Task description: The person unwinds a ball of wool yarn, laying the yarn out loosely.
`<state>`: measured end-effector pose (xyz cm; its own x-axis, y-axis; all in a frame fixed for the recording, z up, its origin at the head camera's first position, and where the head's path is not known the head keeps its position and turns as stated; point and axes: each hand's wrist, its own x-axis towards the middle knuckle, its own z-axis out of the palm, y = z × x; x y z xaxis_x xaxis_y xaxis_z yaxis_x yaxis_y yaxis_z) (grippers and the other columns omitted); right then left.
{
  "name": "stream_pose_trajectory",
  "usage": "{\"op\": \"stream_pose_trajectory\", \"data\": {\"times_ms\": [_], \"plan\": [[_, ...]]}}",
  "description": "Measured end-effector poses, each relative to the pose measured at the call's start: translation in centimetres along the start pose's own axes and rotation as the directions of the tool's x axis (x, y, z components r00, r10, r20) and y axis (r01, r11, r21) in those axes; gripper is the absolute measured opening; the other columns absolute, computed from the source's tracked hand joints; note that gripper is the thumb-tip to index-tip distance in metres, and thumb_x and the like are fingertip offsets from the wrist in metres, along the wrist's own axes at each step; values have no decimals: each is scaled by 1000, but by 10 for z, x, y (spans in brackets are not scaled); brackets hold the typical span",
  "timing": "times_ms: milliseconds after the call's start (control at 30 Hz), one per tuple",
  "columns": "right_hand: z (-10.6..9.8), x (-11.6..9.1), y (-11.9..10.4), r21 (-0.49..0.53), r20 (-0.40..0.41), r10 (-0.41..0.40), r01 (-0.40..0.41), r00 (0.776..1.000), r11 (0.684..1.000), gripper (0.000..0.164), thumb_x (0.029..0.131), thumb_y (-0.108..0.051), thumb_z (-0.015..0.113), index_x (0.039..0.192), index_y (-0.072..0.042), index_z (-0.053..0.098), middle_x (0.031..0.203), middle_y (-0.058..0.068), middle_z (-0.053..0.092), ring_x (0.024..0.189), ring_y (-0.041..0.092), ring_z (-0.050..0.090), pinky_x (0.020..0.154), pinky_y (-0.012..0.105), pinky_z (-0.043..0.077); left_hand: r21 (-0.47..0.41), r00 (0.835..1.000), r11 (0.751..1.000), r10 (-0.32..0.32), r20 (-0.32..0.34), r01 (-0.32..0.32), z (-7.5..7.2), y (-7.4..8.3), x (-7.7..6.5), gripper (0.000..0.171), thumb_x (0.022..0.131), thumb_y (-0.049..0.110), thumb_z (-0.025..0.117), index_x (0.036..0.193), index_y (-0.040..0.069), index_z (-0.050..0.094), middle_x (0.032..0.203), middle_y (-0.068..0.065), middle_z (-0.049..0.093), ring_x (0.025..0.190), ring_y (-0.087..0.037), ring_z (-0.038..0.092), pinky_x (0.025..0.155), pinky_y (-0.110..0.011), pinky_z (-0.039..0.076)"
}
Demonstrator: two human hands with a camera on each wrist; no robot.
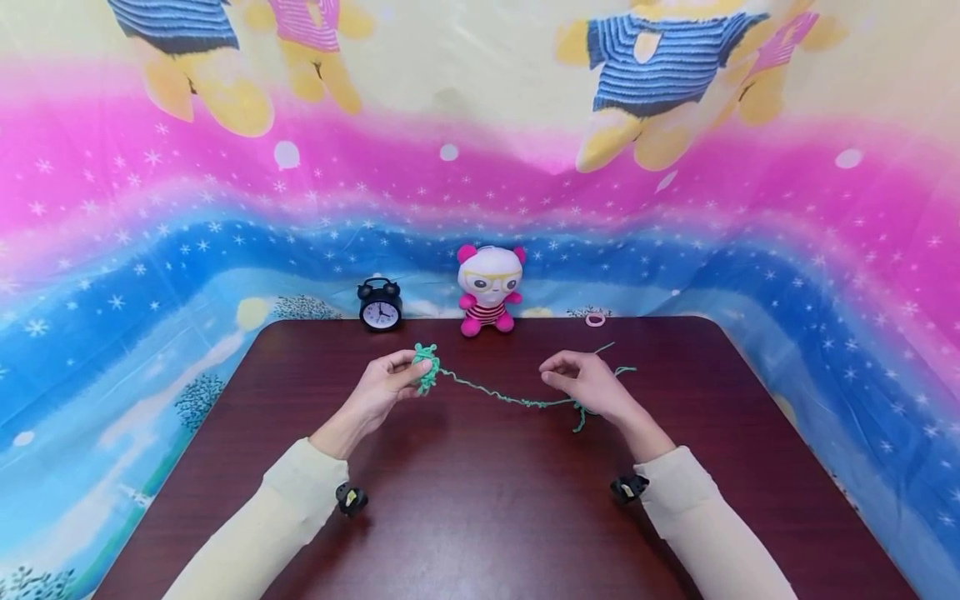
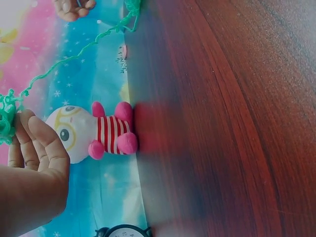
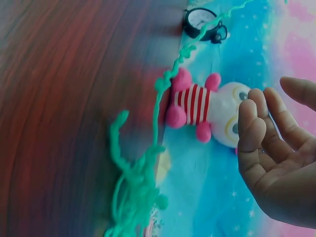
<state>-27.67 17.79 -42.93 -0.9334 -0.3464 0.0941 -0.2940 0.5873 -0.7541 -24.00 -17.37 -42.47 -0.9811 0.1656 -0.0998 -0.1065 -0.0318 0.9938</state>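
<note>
Between the thumb and fingers of my left hand is a small bunch of green yarn, held up over the table. From that bunch a twisted strand runs right toward my right hand. There a loose green tangle with several stray ends shows beside and behind the hand, partly hidden in the head view. The right fingers curve loosely with nothing between them in the right wrist view. In the left wrist view, the yarn bunch is cut off at the edge.
Along the back of the dark wooden table stand a black alarm clock and a pink-and-white panda plush. A small pale pink ring lies at the back right. A printed cloth hangs around the table.
</note>
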Motion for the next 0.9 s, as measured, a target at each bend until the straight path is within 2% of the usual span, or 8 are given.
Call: {"op": "stream_pose_trajectory", "data": {"times_ms": [333, 667, 833, 900], "plan": [[18, 6, -20, 17, 15, -44, 44, 999, 999, 13, 94, -28, 70, 105, -22, 73, 96, -3, 73, 87, 15, 65, 77, 33, 54, 10, 1000, 1000, 12, 17, -12, 2, -1, 1, 49, 98, 28, 65, 138, 2, 54, 98, 9, 72, 81, -6, 67, 74, -24, 58], [38, 11, -40, 18, 52, -87, 86, 995, 996, 11, 93, -30, 71, 103, -25, 73, 94, -5, 72, 85, 13, 65, 75, 31, 54, 34, 999, 999, 35, 37, -36, 5, -1, 2, 37, 96, 30, 67, 120, 2, 61, 89, 6, 69, 77, -8, 63, 72, -23, 54], [47, 12, -47, 33, 63, -101, 99, 993, 995, 12, 92, -30, 72, 103, -25, 73, 93, -6, 72, 83, 12, 65, 72, 31, 55, 37, 999, 999, 29, 38, -30, 6, -2, 2, 34, 96, 28, 68, 119, 3, 62, 90, 8, 71, 77, -7, 65, 72, -24, 55], [51, 13, -50, 42, 71, -110, 107, 991, 993, 15, 92, -29, 72, 104, -21, 73, 91, -5, 71, 81, 14, 65, 71, 31, 55, 40, 999, 999, 30, 41, -32, 7, -3, 2, 33, 96, 27, 68, 119, 3, 62, 91, 8, 71, 77, -7, 65, 72, -24, 55]]}}
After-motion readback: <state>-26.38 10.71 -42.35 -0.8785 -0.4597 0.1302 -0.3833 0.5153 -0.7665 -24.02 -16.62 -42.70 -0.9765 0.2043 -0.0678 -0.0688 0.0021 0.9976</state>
